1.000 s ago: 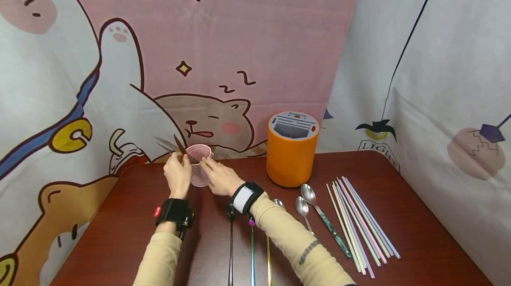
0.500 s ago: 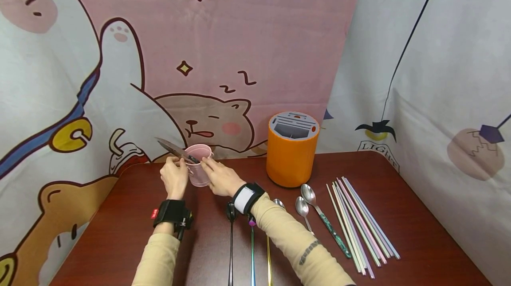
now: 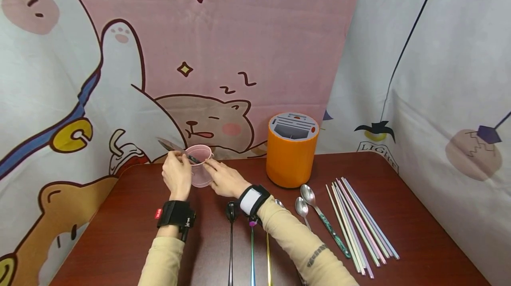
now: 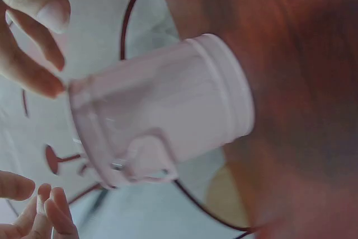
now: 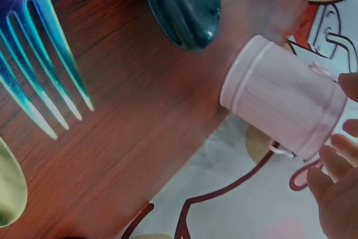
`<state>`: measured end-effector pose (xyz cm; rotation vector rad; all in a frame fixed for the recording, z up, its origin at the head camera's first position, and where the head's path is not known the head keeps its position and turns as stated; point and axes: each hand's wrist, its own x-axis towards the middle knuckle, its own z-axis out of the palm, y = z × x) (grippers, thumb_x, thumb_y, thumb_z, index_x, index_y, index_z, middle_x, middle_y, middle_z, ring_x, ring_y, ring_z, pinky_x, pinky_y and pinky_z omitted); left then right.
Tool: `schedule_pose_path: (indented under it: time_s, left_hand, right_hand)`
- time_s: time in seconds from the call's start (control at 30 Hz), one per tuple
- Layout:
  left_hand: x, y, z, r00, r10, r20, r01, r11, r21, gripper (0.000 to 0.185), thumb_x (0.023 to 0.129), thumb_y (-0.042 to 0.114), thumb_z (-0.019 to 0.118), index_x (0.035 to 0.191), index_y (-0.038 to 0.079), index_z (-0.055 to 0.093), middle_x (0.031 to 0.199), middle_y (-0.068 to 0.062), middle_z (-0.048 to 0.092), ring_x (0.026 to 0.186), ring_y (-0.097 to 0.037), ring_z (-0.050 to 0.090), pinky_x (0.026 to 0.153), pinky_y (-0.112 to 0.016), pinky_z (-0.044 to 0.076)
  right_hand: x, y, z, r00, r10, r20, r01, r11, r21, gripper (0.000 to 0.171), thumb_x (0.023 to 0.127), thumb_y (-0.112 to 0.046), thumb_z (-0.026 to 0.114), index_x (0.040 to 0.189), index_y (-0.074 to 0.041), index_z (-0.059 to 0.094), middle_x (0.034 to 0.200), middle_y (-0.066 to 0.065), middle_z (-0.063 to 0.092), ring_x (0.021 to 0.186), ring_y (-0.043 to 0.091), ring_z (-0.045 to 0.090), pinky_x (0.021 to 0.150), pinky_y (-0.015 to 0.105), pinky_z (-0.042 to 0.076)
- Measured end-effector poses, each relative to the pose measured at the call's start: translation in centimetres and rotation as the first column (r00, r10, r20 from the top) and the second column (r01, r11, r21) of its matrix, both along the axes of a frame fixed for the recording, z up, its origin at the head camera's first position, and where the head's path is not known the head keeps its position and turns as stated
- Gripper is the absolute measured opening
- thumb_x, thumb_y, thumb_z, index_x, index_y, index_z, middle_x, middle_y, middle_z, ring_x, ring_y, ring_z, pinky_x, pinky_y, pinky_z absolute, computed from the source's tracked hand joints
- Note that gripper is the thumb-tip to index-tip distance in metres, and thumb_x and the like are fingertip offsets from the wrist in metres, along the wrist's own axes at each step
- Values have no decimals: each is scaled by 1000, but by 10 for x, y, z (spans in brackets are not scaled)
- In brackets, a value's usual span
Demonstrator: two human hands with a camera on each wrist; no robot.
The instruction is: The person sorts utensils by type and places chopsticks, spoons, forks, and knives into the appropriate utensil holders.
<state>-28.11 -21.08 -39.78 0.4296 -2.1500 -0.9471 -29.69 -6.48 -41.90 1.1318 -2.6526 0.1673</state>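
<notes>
A small pink bucket-shaped cup (image 3: 201, 175) with little side handles stands upright near the table's back edge. My left hand (image 3: 177, 176) is at its left rim, pinching a knife (image 3: 169, 145) whose blade points up and left; its dark green handle (image 3: 194, 159) lies over the cup's mouth. The left wrist view has the pinching left fingertips (image 4: 56, 211) low at the left. My right hand (image 3: 226, 179) reaches the cup's right side. Its fingertips (image 4: 47, 85) touch the rim, loosely extended, in the left wrist view. The cup's inside is mostly hidden.
An orange cylindrical holder (image 3: 292, 157) with a slotted grey top stands right of the cup. Long-handled cutlery, including a black spoon (image 3: 231, 215), lies in front. Further right are a green-handled spoon (image 3: 325, 221) and several pastel straws (image 3: 361, 228). Printed cloth (image 3: 279, 33) hangs behind.
Two blade-like shapes stood apart a second ago; now one blade slants left, with the handle visible over the cup. My right hand has shifted slightly right and down along the rim.
</notes>
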Motion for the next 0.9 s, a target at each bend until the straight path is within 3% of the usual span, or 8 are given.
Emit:
schedule_pose_path:
  time_s: [0.17, 0.23, 0.33, 0.47, 0.6, 0.77, 0.9]
  left_hand:
    - [1, 23, 19, 986, -113, -123, 90, 980, -176, 18, 90, 10, 59, 103, -3, 61, 91, -21, 65, 84, -43, 62, 70, -53, 46]
    - [2, 33, 27, 971, -192, -144, 153, 958, -244, 18, 90, 10, 61, 102, -2, 62, 92, -21, 64, 86, -42, 60, 71, -52, 46]
    - [2, 48, 41, 931, -331, -152, 267, 904, -335, 19, 91, 13, 61, 103, -1, 62, 95, -19, 65, 91, -39, 59, 75, -49, 46]
    - [-3, 67, 59, 850, -510, -131, 411, 798, -440, 22, 93, 16, 60, 108, 1, 62, 103, -17, 66, 99, -34, 59, 83, -45, 48]
    - [-13, 84, 69, 771, -636, -39, 516, 660, -546, 27, 93, 19, 60, 115, 3, 62, 111, -15, 65, 109, -31, 58, 91, -44, 49]
    - [-30, 105, 71, 697, -701, 151, 617, 479, -624, 38, 92, 22, 62, 126, 4, 57, 129, -14, 59, 124, -28, 54, 99, -45, 46]
    - [-40, 123, 70, 652, -716, 250, 673, 393, -627, 48, 93, 24, 61, 135, 5, 51, 140, -12, 51, 135, -27, 44, 104, -48, 42]
  right_hand:
    - [6, 16, 7, 1000, -18, 5, 19, 999, -45, 50, 93, -28, 58, 139, -12, 47, 143, 4, 47, 130, 19, 50, 107, 32, 41]
    - [10, 24, 10, 999, -34, 34, 36, 997, -71, 49, 94, -30, 56, 139, -12, 48, 141, 4, 49, 127, 17, 51, 103, 32, 45]
    - [20, 38, 14, 996, -52, 73, 59, 993, -101, 48, 95, -32, 55, 138, -12, 49, 137, 3, 53, 123, 16, 54, 97, 31, 50]
    - [34, 58, 13, 994, -64, 84, 74, 990, -118, 45, 95, -32, 56, 135, -12, 52, 132, 3, 57, 118, 16, 57, 90, 31, 53]
    - [46, 75, 8, 991, -84, 107, 99, 986, -136, 42, 95, -30, 57, 132, -11, 55, 128, 4, 60, 113, 16, 60, 88, 32, 54]
    - [57, 91, 2, 980, -133, 146, 157, 973, -170, 39, 94, -30, 58, 128, -11, 59, 121, 4, 64, 107, 17, 64, 85, 33, 55]
    - [62, 98, 0, 977, -161, 141, 188, 961, -205, 34, 93, -29, 59, 121, -9, 63, 114, 4, 67, 99, 17, 67, 78, 31, 57]
